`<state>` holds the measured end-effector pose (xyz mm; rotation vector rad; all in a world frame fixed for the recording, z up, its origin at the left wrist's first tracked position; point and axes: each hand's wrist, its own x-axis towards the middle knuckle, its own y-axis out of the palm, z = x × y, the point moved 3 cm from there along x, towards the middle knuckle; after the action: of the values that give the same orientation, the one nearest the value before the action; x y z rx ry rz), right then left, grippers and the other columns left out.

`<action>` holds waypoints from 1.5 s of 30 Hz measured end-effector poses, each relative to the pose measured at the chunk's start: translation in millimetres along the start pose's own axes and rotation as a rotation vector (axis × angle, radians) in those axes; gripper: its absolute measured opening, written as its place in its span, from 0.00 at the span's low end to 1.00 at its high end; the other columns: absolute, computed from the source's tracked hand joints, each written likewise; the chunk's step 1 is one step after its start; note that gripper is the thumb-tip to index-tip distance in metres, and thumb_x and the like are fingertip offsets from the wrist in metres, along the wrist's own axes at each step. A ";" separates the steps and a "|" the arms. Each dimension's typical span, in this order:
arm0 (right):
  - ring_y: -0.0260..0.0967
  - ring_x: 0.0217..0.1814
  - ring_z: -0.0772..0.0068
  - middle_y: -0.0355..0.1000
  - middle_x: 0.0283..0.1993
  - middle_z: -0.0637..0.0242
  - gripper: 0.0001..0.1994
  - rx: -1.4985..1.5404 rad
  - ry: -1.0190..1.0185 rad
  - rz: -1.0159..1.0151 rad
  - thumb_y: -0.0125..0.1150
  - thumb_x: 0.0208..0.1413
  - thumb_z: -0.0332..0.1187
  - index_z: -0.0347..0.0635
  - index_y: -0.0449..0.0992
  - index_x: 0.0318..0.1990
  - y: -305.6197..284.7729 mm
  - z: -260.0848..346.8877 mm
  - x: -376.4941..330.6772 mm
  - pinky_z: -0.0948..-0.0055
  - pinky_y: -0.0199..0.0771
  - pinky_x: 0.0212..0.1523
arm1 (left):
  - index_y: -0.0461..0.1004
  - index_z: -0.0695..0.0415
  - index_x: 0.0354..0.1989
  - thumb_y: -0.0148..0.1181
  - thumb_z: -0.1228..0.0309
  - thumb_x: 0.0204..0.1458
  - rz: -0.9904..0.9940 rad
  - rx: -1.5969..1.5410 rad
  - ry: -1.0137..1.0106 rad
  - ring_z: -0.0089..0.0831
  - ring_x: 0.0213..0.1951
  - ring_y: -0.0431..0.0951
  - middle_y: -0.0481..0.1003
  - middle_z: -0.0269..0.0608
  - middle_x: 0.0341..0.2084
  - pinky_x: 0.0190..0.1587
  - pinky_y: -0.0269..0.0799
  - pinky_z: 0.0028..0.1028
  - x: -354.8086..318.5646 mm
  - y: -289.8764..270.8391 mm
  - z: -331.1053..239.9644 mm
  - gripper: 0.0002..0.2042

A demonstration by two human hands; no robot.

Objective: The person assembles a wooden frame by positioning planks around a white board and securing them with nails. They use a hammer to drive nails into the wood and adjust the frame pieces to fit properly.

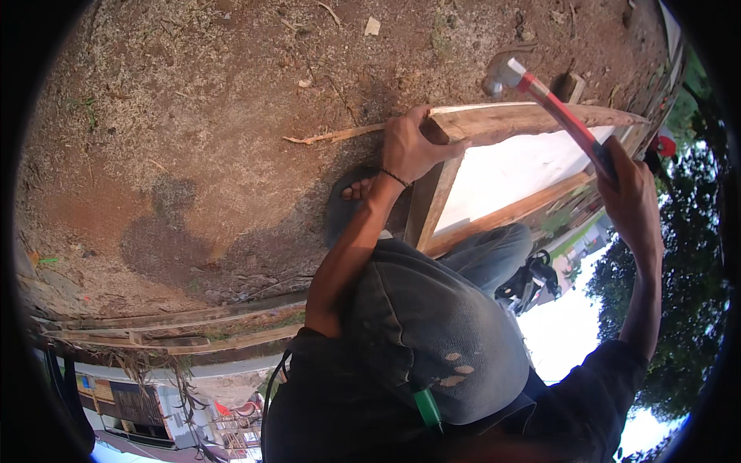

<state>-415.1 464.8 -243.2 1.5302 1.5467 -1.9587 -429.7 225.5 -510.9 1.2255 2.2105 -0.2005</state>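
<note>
My left hand (407, 148) grips the near corner of a wooden frame (525, 122), its thumb and fingers around the end of a beam. Inside the frame lies a white panel (521, 171). In my right hand (629, 189) is a claw hammer (567, 117), held by the dark grip of its red handle. Its metal head is raised past the top beam, above the ground beyond it. A nail cannot be made out. The frame rests tilted beside my bent knee (490, 251).
Sawdust and wood scraps cover the brown dirt ground (208, 116). A thin wood strip (336, 135) lies by my left hand. My sandalled foot (347, 197) is close to the frame. Long planks (177, 324) run along the lower left; a motorcycle (532, 279) stands behind my knee.
</note>
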 end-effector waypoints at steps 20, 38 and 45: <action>0.74 0.32 0.35 0.71 0.26 0.40 0.10 0.225 -0.024 0.159 0.53 0.54 0.19 0.34 0.69 0.44 96.6 19.7 -27.2 0.46 0.69 0.33 | 0.81 0.65 0.36 0.80 0.49 0.38 0.074 0.030 -0.009 0.25 0.27 0.81 0.81 0.39 0.25 0.31 0.77 0.27 -3.2 1.9 -5.9 0.29; 0.54 0.29 0.82 0.62 0.27 0.74 0.08 0.973 0.441 -0.378 0.62 0.64 0.31 0.34 0.73 0.42 231.8 -92.5 -130.7 0.75 0.59 0.30 | 0.70 0.63 0.62 0.67 0.65 0.60 0.343 -0.032 0.087 0.19 0.43 0.77 0.78 0.39 0.45 0.45 0.73 0.22 -9.3 -14.9 -7.3 0.25; 0.55 0.29 0.83 0.61 0.27 0.75 0.09 1.033 0.626 -0.449 0.61 0.65 0.30 0.35 0.74 0.47 346.8 -108.5 -251.8 0.76 0.58 0.30 | 0.68 0.68 0.59 0.65 0.72 0.61 0.287 0.127 0.142 0.28 0.50 0.76 0.71 0.53 0.59 0.50 0.75 0.28 -8.0 -15.2 -23.7 0.22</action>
<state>-3.6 303.5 -234.7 2.5348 1.1026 -3.0163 -449.0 220.6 -489.3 1.6547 2.1339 -0.1429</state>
